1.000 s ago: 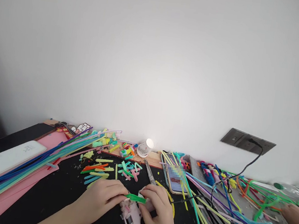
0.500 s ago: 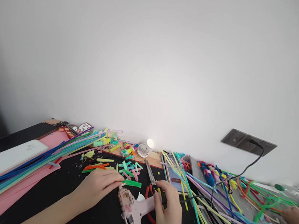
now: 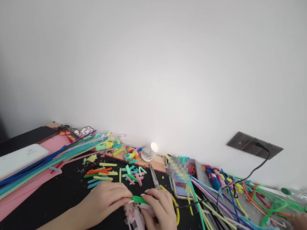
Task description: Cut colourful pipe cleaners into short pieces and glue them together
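A short, bright green pipe cleaner piece point(image 3: 139, 200) spans the gap between my two hands, just above the pink hot glue gun point(image 3: 135, 222). My left hand point(image 3: 105, 199) is closed, its fingertips pinched at the piece's left end. My right hand point(image 3: 160, 216) is curled around the right end, its thumb near the gun's body. The glue gun lies on the black mat, its handle partly hidden by my right hand. Behind that hand, scissors point(image 3: 155, 177) show only their blades. Orange, yellow, green and pink pipe cleaner cuttings point(image 3: 134, 174) lie beyond my fingers.
A paper cup point(image 3: 150, 152) stands tilted by the wall. Long pipe cleaners point(image 3: 59, 161) lie at left beside a white device point(image 3: 7, 169). At right are a phone point(image 3: 180, 189), a black cord point(image 3: 256, 168) running to a wall socket, a plastic bottle point(image 3: 299, 196) and another person's hand point(image 3: 304, 227).
My right hand has moved left from the scissors' handles to the green pipe cleaner piece. The piece, lying on the mat before, is now between both hands. My left hand shifted slightly right.
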The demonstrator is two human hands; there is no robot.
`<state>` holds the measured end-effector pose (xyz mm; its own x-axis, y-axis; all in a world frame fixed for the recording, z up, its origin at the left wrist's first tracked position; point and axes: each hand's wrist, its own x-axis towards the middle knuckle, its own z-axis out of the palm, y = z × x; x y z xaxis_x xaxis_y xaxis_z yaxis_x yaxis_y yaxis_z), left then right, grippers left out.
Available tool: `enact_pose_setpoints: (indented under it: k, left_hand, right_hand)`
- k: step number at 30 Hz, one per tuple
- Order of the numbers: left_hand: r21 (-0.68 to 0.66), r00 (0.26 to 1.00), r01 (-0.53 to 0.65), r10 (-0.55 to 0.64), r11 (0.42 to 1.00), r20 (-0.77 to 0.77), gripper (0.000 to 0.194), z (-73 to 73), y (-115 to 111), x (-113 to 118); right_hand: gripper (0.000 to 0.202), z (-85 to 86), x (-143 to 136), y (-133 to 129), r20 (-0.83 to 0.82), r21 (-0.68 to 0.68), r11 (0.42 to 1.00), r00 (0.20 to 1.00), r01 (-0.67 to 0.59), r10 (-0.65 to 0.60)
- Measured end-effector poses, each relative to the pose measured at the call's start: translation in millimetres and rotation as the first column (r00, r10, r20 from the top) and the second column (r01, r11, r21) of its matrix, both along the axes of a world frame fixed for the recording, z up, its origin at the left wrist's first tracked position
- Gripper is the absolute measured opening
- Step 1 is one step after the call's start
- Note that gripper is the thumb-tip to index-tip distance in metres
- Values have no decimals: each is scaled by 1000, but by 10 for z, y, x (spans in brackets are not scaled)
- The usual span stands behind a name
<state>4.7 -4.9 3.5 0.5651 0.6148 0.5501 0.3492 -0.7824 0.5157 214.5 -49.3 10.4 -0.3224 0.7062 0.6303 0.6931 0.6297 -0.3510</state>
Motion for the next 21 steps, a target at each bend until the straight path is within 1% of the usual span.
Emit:
enact_pose_setpoints:
  k: [4, 9, 14, 21]
  left_hand:
    - [-27, 999, 53, -53, 998, -10, 16, 15, -42, 40]
    - [-48, 999, 53, -53, 997, -5, 14, 8, -63, 51]
    - [-51, 999, 38, -39, 998, -25, 12, 11, -77, 68]
    - [-16, 997, 74, -75, 997, -30, 15, 12, -70, 81]
  right_hand:
    - [22, -7, -27, 1, -15, 40, 999, 1000, -2, 3]
    - [22, 24, -45, -10, -60, 56, 998, 998, 8, -5]
    - [22, 22, -64, -13, -79, 35, 999, 997, 9, -6]
    - [22, 1, -69, -2, -71, -6, 1000, 997, -6, 6]
